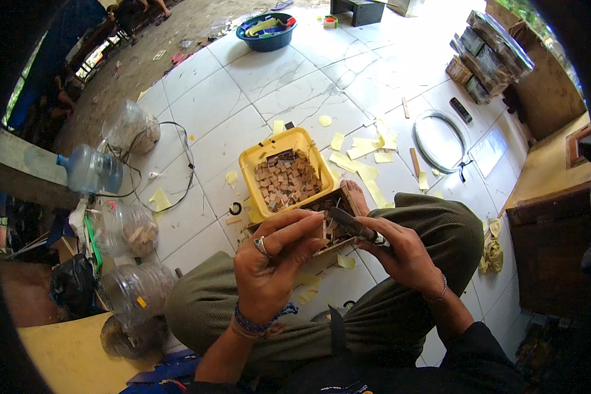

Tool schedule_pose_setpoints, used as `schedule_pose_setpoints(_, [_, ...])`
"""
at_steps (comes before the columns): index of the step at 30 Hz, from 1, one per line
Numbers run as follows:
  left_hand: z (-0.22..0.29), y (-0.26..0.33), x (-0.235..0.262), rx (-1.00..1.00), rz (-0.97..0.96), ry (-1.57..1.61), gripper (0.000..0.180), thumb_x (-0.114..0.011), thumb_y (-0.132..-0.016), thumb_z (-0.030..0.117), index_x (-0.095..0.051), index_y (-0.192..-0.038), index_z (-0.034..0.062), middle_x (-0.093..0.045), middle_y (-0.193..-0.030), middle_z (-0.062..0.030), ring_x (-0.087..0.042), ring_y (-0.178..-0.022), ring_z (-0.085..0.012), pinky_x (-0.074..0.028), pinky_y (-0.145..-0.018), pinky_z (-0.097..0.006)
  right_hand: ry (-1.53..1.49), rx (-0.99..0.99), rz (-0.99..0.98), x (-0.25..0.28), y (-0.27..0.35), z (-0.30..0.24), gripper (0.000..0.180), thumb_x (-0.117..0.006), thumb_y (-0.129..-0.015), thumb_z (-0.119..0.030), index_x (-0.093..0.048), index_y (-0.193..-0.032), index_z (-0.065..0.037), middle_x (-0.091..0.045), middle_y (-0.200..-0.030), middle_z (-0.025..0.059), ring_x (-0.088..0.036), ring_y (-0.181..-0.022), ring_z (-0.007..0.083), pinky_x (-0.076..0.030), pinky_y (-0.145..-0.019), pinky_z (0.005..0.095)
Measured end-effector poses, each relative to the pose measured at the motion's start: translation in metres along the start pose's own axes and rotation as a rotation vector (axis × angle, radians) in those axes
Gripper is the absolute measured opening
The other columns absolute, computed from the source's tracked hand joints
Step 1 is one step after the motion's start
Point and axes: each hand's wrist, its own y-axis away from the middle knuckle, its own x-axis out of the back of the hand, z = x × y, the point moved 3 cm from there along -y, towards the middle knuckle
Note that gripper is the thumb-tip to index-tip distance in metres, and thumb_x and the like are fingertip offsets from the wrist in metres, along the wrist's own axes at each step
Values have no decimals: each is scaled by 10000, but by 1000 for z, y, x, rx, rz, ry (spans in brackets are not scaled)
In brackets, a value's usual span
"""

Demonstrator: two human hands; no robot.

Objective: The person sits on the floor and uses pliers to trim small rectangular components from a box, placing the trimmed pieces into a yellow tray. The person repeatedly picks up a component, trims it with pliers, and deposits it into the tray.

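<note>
Near the frame's centre, the left hand [267,266] pinches a small, thin, pale piece [323,228] between thumb and fingers; the right hand [404,253] is closed around a dark, elongated tool [353,225]. Both hover over a brown rectangular box [338,247], just below a yellow plastic basin [248,172] holding square brown chips [289,180].

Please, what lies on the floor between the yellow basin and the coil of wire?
In the head view, pale yellow scraps and a thin wooden strip lie between them.
</note>
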Motion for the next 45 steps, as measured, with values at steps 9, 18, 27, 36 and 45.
schedule_pose_setpoints(9, [0, -1, -1, 11, 14, 5, 348, -754, -906, -77, -755, -1235, 37, -701, -1271, -124, -702, -1111, -172, -622, -915, -283, 9, 10, -39, 0, 0, 4, 577, -738, -916, -15, -583, -1454, -157, -718, -1249, 152, -746, -1050, 327, -620, -858, 436])
schedule_pose_setpoints(18, [-2, -2, 0, -14, 10, 34, 344, -741, -903, -101, -745, -1228, 13, -688, -1280, -126, -703, -1113, -178, -631, -938, -287, 16, 21, -39, -2, 1, 3, 599, -749, -902, -16, -582, -1456, -171, -713, -1274, 152, -742, -1059, 342, -616, -865, 448])
schedule_pose_setpoints(27, [1, 0, 2, 86, 0, 44, 316, -765, -883, -99, -762, -1182, 4, -704, -1265, -133, -680, -1136, -197, -565, -1012, -321, 25, 4, -41, -3, 3, 3, 565, -748, -906, -12, -594, -1434, -141, -729, -1236, 173, -746, -1024, 337, -608, -825, 438])
schedule_pose_setpoints(36, [1, 2, 5, -1, -95, 4, 306, -736, -900, -94, -774, -1177, 30, -733, -1206, -153, -729, -1055, -211, -632, -918, -326, 32, -74, -222, 10, 9, 2, 483, -774, -927, -108, -606, -1379, -82, -758, -1030, 185, -754, -864, 341, -577, -748, 435])
schedule_pose_setpoints(45, [-2, 2, 14, -45, -245, -64, 301, -768, -878, -92, -784, -1145, 47, -740, -1231, -153, -726, -1070, -207, -631, -902, -341, 11, -137, -389, 16, 10, 5, 435, -777, -926, -110, -635, -1335, -67, -775, -987, 146, -774, -897, 306, -587, -776, 413])
